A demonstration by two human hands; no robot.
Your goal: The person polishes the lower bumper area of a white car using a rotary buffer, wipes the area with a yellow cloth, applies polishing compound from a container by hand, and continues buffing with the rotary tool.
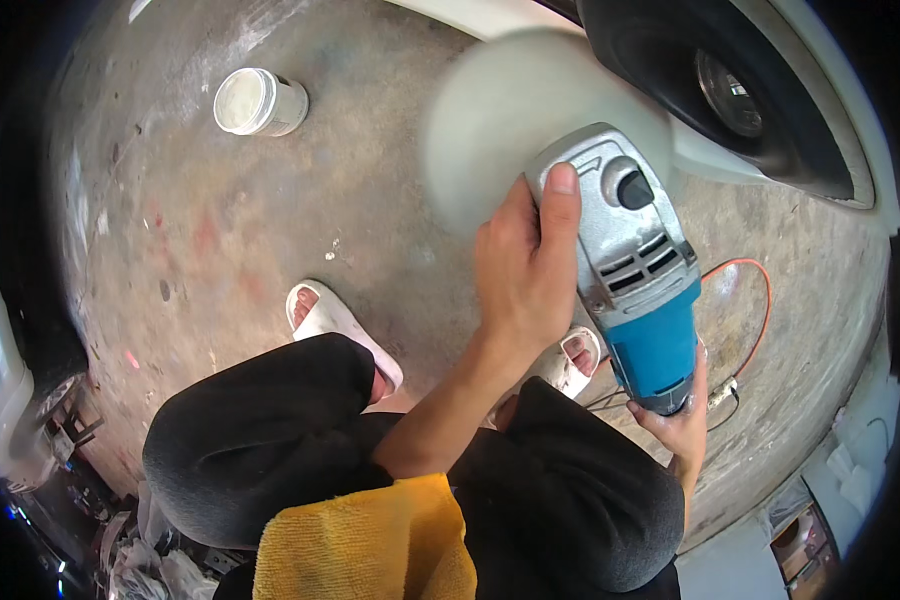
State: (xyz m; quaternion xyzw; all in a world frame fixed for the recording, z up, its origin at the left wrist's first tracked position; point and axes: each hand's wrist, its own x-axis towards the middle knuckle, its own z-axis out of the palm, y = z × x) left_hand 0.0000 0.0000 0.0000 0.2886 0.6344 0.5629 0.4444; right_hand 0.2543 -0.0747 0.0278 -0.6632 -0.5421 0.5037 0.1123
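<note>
A silver and teal power polisher (648, 280) is held over the floor, its large pale pad (485, 110) smeared into a blurred disc beside a white panel with a dark trim opening (670, 70). Whether the pad touches the panel I cannot tell. My left hand (525, 265) is closed on the polisher's silver head, thumb on top. My right hand (685, 430) grips the teal body at the rear. A yellow cloth (360, 540) lies over my lap at the bottom.
A white tub (260, 102) stands on the stained concrete floor (170, 260), upper left. An orange cord (765, 310) runs along the floor at right. My white sandals (330, 330) are below. Vehicle parts (10, 420) and plastic-wrapped items (160, 560) sit at the left edge.
</note>
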